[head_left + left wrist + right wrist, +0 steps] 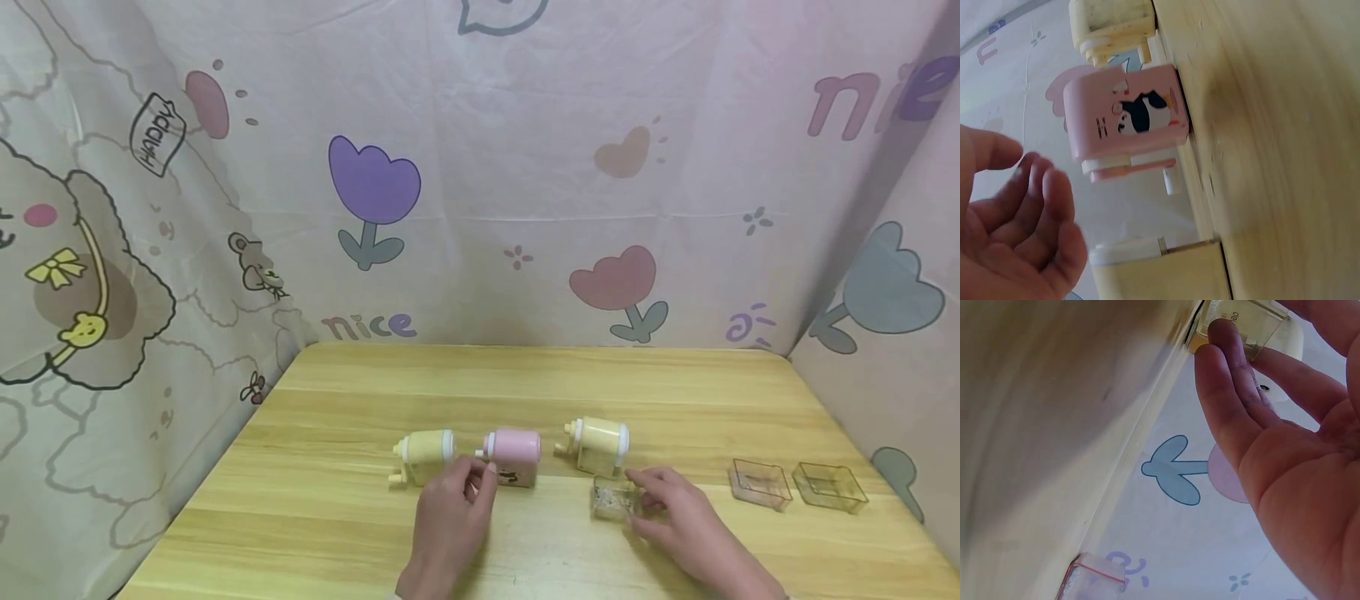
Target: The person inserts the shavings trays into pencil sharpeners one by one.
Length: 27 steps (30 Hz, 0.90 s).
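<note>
My right hand (678, 517) pinches a small clear drawer (613, 500) with dark specks inside, low over the table in front of a yellow crank pencil sharpener (600, 442). In the right wrist view, the fingers (1225, 394) lie along the drawer (1244, 325). My left hand (453, 517) holds nothing; its fingers are loosely curled in front of a pink crank pencil sharpener (513, 450). A panda picture (1144, 112) decorates the pink sharpener's side in the left wrist view. Another yellow pencil sharpener (427, 450) stands to the left, partly hidden by the left hand.
Two more clear drawers stand on the right of the wooden table (525, 375): a pinkish drawer (761, 485) and a yellowish drawer (829, 487). A printed cloth (487, 167) hangs behind the table and along both sides.
</note>
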Each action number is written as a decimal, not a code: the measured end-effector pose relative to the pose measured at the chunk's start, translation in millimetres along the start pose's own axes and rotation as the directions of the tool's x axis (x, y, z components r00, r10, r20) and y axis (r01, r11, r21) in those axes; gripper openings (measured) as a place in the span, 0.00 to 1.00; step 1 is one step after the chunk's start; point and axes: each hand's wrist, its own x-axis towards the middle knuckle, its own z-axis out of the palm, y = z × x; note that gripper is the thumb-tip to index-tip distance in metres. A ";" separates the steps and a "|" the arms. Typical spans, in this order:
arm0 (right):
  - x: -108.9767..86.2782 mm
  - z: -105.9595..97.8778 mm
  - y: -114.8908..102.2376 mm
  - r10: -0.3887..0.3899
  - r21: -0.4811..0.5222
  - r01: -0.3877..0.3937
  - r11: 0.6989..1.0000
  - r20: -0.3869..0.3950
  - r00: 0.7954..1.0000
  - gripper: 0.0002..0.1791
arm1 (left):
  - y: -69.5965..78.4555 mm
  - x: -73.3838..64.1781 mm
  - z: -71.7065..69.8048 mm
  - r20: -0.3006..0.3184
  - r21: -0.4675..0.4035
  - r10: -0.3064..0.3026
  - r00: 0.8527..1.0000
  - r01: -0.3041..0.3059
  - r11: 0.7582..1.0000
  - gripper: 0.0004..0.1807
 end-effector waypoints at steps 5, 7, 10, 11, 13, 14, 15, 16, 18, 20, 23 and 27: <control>0.4 1.7 -1.1 0.005 0.003 -0.005 1.000 0.022 1.000 0.34 | -8.4 4.6 -2.4 -0.150 0.054 0.065 0.987 -0.057 0.997 0.05; 0.5 2.0 -1.5 0.010 -0.009 -0.010 1.000 0.023 1.000 0.34 | -12.0 7.0 -2.7 -0.199 0.084 0.093 0.976 -0.078 0.993 0.09; 0.4 2.0 -1.7 0.016 -0.023 -0.015 1.000 0.024 1.000 0.34 | -16.8 10.1 -4.1 -0.245 0.100 0.104 0.964 -0.082 0.992 0.15; 0.2 2.0 -1.6 0.014 -0.024 -0.013 1.000 0.026 1.000 0.34 | -18.3 10.9 -5.1 -0.250 0.103 0.098 0.963 -0.074 0.992 0.18; -0.1 1.9 -1.2 0.005 -0.027 -0.004 1.000 0.029 1.000 0.34 | -21.4 12.1 -7.6 -0.247 0.118 0.072 0.966 -0.044 0.992 0.22; -0.4 1.8 -1.0 0.000 -0.029 0.001 1.000 0.031 1.000 0.34 | -23.1 12.5 -9.2 -0.236 0.128 0.051 0.970 -0.021 0.992 0.24; -0.7 1.7 -0.7 -0.005 -0.031 0.006 1.000 0.034 0.999 0.34 | -24.8 12.7 -10.9 -0.220 0.141 0.024 0.975 0.007 0.990 0.27; -0.9 1.6 -0.4 -0.008 -0.031 0.009 0.999 0.037 0.999 0.34 | -26.3 12.9 -12.7 -0.200 0.158 -0.009 0.980 0.041 0.987 0.30; -0.9 1.5 0.2 -0.012 -0.030 0.013 0.999 0.042 0.999 0.35 | -29.0 13.1 -16.1 -0.152 0.192 -0.074 0.986 0.103 0.976 0.35; -0.9 1.3 0.3 -0.009 -0.026 0.010 1.000 0.043 0.999 0.35 | -31.1 13.2 -18.5 -0.103 0.216 -0.135 0.986 0.154 0.964 0.39; -0.9 1.0 0.7 -0.012 -0.019 0.013 1.000 0.049 0.999 0.36 | -33.7 13.4 -19.5 -0.028 0.246 -0.193 0.981 0.194 0.950 0.40; -0.8 0.2 1.4 -0.020 -0.012 0.021 1.000 0.071 0.997 0.36 | -36.2 12.4 -18.0 0.023 0.270 -0.200 0.980 0.187 0.945 0.38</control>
